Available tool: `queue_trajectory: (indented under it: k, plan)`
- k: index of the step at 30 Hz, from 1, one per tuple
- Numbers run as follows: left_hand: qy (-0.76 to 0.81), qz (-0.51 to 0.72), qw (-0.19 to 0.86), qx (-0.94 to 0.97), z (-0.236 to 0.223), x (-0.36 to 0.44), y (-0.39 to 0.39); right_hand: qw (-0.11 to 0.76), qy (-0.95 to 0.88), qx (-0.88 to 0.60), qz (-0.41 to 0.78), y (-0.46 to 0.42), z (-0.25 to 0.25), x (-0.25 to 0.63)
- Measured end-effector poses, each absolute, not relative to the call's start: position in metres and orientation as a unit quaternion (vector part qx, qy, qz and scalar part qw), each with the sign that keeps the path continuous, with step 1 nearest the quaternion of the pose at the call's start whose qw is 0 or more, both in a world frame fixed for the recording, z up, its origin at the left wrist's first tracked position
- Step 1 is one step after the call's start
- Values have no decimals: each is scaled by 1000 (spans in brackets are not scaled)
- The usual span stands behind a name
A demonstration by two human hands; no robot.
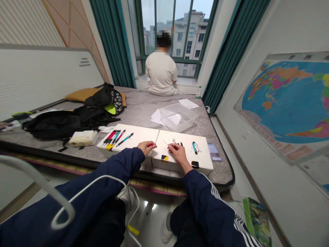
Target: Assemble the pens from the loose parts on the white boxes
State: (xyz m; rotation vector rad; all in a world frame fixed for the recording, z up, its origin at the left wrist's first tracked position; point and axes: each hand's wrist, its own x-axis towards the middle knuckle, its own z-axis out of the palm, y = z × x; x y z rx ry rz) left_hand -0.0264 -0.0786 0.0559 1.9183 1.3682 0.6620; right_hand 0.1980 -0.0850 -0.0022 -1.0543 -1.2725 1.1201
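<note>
Over the gap between two white boxes (142, 133), my left hand (145, 147) is closed in a pinch on a small red pen part (151, 145). My right hand (179, 153), above the right-hand box, has its fingers closed on a thin pale stick (164, 141) that looks like a pen refill. Just beyond those fingers lie several small pen parts (174, 140), partly hidden. To the right rests a turquoise and black pen barrel (194, 148) beside a pale clip-like piece. A row of red, black and turquoise pens (113, 137) lies on the left-hand box, with one turquoise pen (125, 139) set apart.
The boxes stand at the near edge of a grey mattress (136, 103). Behind them are a clear plastic bin (180, 118) and papers (189, 103). Left are a tissue pack (83, 138) and black backpack (53, 123). A person (161, 72) sits by the window. A white cable (97, 178) crosses the foreground.
</note>
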Motion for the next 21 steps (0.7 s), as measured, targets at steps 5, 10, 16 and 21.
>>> queue_trajectory:
  k: [5, 10, 16, 21]
  plan:
    - [537, 138, 191, 810, 38, -29, -78, 506, -593, -432, 454, -87, 2, 200]
    - [573, 84, 168, 798, 33, -27, -79, 460, -662, -404, 432, -92, 8, 196]
    - [524, 79, 160, 833, 33, -25, -78, 428, -695, -401, 416, -96, 14, 191]
    - [530, 48, 92, 842, 41, -16, -88, 422, -711, -408, 387, -94, 8, 190]
